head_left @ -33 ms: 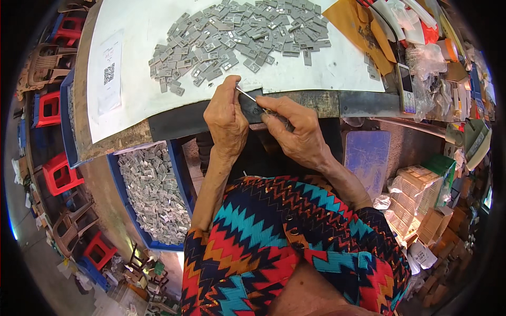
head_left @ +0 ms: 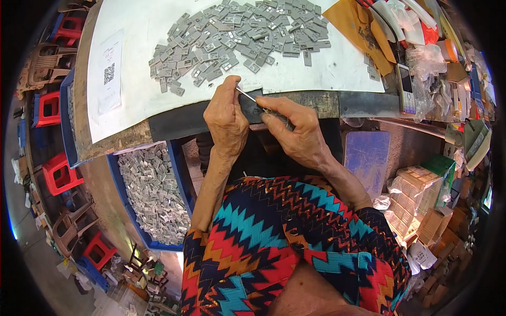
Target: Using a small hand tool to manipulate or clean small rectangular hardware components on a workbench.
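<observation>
My right hand (head_left: 298,129) is closed around a slim hand tool with a dark handle and a thin metal shaft (head_left: 246,94). Its exact kind is not clear. The shaft slants up and left, and its tip meets the fingertips of my left hand (head_left: 226,118). That hand is closed over the front edge of the table, its thumb and fingers pressed together; whatever they pinch is hidden. Just beyond both hands, a large pile of small flat grey rectangular pieces (head_left: 216,45) lies on a white sheet (head_left: 142,89). Several pieces show small square windows.
A blue bin (head_left: 120,181) full of similar grey pieces stands below the table at left. A dark strip (head_left: 179,122) covers part of the table edge. At right lie a brown envelope (head_left: 348,21), a keypad phone (head_left: 406,87) and plastic bags. Red stools (head_left: 59,173) stand far left.
</observation>
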`<action>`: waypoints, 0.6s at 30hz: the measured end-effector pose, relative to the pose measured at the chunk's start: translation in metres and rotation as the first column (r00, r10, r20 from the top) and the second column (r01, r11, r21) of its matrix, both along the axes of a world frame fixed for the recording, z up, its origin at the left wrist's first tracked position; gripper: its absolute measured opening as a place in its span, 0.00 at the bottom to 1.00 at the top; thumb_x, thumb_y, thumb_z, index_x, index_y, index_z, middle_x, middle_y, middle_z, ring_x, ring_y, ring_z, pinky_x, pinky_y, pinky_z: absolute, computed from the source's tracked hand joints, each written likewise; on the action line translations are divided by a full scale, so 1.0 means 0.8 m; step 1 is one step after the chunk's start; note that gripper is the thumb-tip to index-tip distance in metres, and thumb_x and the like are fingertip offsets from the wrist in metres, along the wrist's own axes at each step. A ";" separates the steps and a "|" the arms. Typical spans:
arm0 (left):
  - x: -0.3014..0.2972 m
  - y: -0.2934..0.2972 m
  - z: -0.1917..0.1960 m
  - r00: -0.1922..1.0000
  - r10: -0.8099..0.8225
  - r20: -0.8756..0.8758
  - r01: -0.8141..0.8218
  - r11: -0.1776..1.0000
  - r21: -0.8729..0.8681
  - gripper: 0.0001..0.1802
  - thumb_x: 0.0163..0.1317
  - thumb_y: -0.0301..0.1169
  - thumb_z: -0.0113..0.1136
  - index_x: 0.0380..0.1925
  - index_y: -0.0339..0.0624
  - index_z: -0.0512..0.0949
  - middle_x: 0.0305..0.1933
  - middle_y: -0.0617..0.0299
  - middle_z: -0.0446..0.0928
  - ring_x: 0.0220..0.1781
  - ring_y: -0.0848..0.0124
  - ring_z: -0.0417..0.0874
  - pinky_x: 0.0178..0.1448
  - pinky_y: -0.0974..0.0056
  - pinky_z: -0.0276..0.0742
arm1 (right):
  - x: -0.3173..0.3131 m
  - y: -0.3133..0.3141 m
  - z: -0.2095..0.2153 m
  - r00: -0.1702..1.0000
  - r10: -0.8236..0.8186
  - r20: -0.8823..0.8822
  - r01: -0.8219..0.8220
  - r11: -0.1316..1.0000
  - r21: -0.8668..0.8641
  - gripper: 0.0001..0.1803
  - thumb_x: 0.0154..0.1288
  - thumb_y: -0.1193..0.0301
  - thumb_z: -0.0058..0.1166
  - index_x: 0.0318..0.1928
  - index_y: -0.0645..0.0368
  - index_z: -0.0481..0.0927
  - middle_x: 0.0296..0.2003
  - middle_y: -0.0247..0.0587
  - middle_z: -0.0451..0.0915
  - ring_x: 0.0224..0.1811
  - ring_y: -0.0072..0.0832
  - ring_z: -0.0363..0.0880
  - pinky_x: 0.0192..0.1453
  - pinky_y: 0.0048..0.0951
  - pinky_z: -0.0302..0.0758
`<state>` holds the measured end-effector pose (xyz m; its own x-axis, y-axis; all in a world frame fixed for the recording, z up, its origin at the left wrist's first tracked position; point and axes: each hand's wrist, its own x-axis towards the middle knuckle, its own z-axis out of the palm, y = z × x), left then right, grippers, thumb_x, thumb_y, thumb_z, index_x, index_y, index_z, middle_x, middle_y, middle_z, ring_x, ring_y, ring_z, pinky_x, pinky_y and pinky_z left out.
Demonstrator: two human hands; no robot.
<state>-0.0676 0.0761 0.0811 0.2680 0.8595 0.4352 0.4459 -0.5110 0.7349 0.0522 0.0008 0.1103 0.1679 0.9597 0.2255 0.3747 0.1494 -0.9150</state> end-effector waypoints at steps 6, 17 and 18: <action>-0.002 0.006 0.000 1.000 -0.009 -0.029 0.011 0.999 0.044 0.11 0.58 0.19 0.48 0.41 0.35 0.74 0.37 0.53 0.77 0.33 0.68 0.79 0.35 0.67 0.73 | 0.008 0.005 0.020 0.802 -0.128 -0.584 -0.179 0.880 -0.439 0.12 0.59 0.75 0.48 0.43 0.67 0.75 0.24 0.35 0.74 0.27 0.16 0.70 0.29 0.21 0.70; -0.024 0.034 0.035 0.942 0.009 0.335 0.131 0.910 -0.393 0.07 0.59 0.21 0.45 0.36 0.36 0.73 0.29 0.63 0.75 0.25 0.81 0.71 0.28 0.75 0.67 | 0.030 -0.016 0.013 0.872 -0.033 -0.489 -0.166 0.919 -0.357 0.17 0.62 0.73 0.46 0.51 0.64 0.71 0.19 0.27 0.69 0.18 0.11 0.63 0.21 0.14 0.60; -0.030 0.043 0.036 0.877 0.013 0.481 0.237 0.859 -0.455 0.06 0.59 0.22 0.45 0.34 0.36 0.71 0.28 0.63 0.74 0.24 0.81 0.69 0.27 0.76 0.65 | 0.032 -0.018 0.010 0.881 -0.035 -0.472 -0.156 0.920 -0.359 0.18 0.62 0.72 0.46 0.52 0.63 0.70 0.19 0.26 0.68 0.18 0.12 0.63 0.21 0.14 0.61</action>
